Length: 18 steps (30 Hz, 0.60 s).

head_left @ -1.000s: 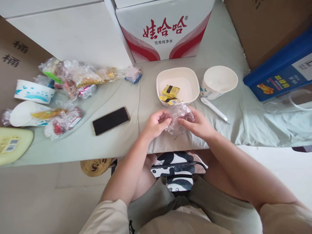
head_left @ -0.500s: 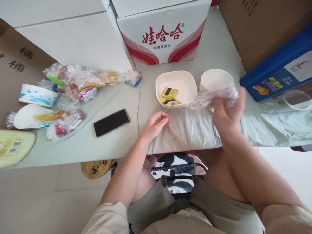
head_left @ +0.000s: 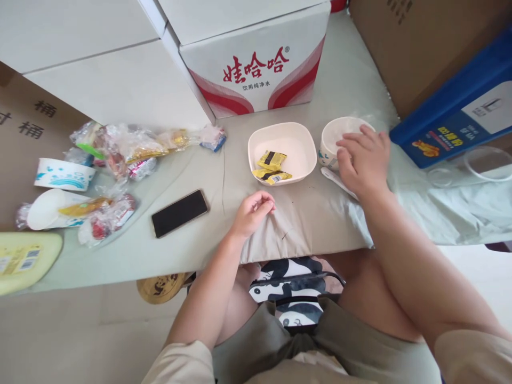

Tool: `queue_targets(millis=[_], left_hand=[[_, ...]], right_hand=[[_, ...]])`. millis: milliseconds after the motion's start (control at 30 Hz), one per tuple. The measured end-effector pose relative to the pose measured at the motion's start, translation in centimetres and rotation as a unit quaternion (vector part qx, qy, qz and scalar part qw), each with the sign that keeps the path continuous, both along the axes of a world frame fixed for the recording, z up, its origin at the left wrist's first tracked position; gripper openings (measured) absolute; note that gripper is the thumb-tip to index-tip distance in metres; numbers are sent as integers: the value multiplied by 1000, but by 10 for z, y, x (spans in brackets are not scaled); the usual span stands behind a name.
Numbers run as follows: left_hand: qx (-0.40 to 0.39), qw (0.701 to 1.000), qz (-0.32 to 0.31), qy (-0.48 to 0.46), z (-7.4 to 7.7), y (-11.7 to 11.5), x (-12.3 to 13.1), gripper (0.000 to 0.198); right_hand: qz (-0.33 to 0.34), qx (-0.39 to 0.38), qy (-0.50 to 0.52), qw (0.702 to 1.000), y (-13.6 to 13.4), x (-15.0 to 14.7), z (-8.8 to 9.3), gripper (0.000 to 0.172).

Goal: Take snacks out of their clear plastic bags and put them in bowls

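Observation:
My right hand [head_left: 362, 162] lies over the mouth of a white paper cup [head_left: 327, 152], fingers stretched out flat. A bit of clear plastic wrap [head_left: 371, 116] shows at the cup's far rim; the rest is hidden under the hand. A white spoon [head_left: 333, 178] lies just under that hand's heel. My left hand [head_left: 253, 212] rests on the pale green cloth [head_left: 304, 213] near its front edge, fingers curled against the thumb; whether it holds anything is hidden. Just beyond it stands a cream square bowl [head_left: 256, 143] with two yellow sachets [head_left: 271, 160] in it.
A black phone [head_left: 180, 213] lies left of my left hand. Further left are a heap of wrapped snacks [head_left: 120, 144], two paper cups [head_left: 64, 174] and a yellow lid [head_left: 24, 258]. A red-and-white carton [head_left: 256, 64] stands behind, a blue box [head_left: 452, 117] at right.
Both hands held the crumpled clear wrap in front of the bowl. My right hand carried it right to the paper cup and now lies flat over the cup. My left hand stayed.

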State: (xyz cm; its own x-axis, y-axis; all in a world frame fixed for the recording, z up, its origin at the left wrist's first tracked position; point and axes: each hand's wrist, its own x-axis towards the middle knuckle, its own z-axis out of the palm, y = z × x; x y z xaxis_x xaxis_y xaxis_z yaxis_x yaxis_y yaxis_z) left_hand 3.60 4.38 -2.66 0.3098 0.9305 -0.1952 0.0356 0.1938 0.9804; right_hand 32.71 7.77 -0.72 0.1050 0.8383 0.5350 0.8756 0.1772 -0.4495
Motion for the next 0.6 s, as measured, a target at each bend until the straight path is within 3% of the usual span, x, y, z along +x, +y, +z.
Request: queue_targets(millis=[100, 400, 500, 600], left_hand=[[-4, 1000, -4, -3, 0, 0, 0, 29], [-3, 999, -26, -20, 1, -3, 0, 26], [-9, 999, -31, -21, 2, -5, -1, 26], [-9, 999, -42, -19, 3, -6, -1, 23]], right_hand=[[-29, -87, -28, 995, 1, -9, 3, 36], [-82, -150, -69, 983, -15, -23, 24, 47], [-92, -224, -119, 963, -21, -28, 31, 53], [-124, -310, -208, 919, -18, -31, 40, 60]])
